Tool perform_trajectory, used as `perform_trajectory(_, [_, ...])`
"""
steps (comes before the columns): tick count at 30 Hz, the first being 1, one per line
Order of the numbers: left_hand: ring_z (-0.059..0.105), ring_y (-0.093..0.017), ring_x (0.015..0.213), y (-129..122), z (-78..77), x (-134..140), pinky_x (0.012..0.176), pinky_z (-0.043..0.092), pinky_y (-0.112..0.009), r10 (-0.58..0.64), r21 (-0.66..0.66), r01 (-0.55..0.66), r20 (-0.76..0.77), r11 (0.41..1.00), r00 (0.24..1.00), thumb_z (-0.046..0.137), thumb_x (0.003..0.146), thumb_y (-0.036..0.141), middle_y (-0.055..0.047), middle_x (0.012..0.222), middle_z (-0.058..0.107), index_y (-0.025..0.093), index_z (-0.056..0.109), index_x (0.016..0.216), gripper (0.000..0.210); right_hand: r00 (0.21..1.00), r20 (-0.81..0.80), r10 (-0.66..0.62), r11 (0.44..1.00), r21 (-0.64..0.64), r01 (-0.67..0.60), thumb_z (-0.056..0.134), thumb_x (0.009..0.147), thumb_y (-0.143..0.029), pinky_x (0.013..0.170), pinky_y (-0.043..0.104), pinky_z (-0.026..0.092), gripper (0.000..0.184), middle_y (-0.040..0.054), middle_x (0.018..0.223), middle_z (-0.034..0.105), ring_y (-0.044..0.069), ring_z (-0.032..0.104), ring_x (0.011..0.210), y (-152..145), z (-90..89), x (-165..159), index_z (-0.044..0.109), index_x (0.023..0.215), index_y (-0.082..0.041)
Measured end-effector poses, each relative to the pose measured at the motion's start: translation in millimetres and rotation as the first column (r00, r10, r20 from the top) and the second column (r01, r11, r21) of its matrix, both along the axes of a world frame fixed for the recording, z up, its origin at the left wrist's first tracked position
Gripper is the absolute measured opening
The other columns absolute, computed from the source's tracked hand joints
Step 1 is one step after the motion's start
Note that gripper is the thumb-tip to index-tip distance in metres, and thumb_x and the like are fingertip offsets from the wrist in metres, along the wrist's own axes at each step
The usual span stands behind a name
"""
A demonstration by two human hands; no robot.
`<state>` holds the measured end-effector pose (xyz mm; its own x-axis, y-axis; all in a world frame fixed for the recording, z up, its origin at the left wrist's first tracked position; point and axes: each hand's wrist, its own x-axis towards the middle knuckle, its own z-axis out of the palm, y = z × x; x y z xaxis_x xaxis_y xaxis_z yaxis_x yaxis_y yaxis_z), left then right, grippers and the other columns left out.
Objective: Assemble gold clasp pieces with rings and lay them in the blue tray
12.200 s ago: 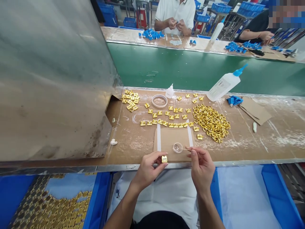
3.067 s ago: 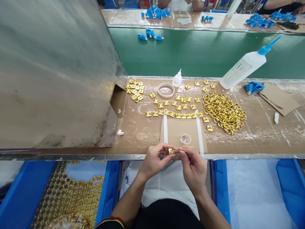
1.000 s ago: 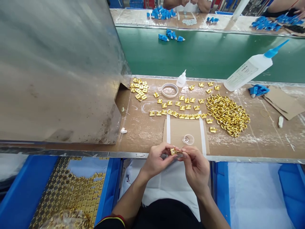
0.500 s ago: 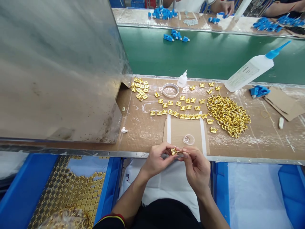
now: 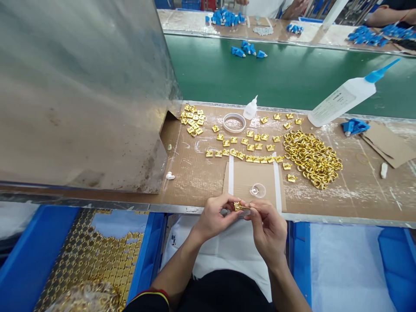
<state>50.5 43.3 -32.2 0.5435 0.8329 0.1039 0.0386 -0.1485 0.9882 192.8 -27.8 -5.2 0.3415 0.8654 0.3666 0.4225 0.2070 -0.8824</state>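
My left hand (image 5: 218,213) pinches a small square gold piece (image 5: 238,206) between thumb and fingers, above the table's front edge. Close beside it, my right hand (image 5: 269,227) grips a thin stick (image 5: 248,208), its tip at the gold piece. Just beyond my hands a small clear cup (image 5: 258,190) sits on a taped cardboard sheet (image 5: 240,173). Rows of similar gold pieces (image 5: 256,159) lie behind the sheet. To the right of them is a heap of gold rings (image 5: 313,160).
A large metal housing (image 5: 81,95) blocks the left side. A big glue bottle (image 5: 344,99), a small white bottle (image 5: 250,108) and a tape roll (image 5: 234,123) stand toward the back. Beyond runs a green belt (image 5: 292,69) carrying blue parts (image 5: 248,48). Blue bins (image 5: 146,255) flank my lap.
The view has shifted slightly. Both hands keep nearly the same pose at the gold piece. Across the belt, a co-worker's hand has drawn back from the blue parts.
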Motion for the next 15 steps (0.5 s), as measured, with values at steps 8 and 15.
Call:
perform_trajectory(8, [0.071,-0.015,0.067,-1,-1.2,-1,0.062,0.058,-0.023,0.031,0.012,-0.031,-0.017,0.999,0.999,0.072,0.087,0.028,-0.005,0.079,0.074,0.015,0.070,0.099,0.018,0.993,-0.015,-0.116,0.992,0.040,0.117,0.062,0.099,-0.019,0.073,0.036,0.061,0.010,0.0066,0.095,0.075,0.023,0.074,0.090,-1,-15.4,19,0.070,0.096,-0.023])
perform_trajectory(15, [0.069,-0.014,0.066,-1,-3.5,-2,0.062,0.057,-0.021,0.032,-0.035,-0.032,0.006,0.999,0.999,0.072,0.086,0.027,-0.004,0.077,0.072,0.015,0.070,0.101,0.019,0.939,0.235,-0.250,0.966,0.118,0.228,0.065,0.096,-0.018,0.075,0.034,0.057,0.011,0.0045,0.090,0.072,0.021,0.069,0.086,19,-22.9,47,0.072,0.090,-0.024])
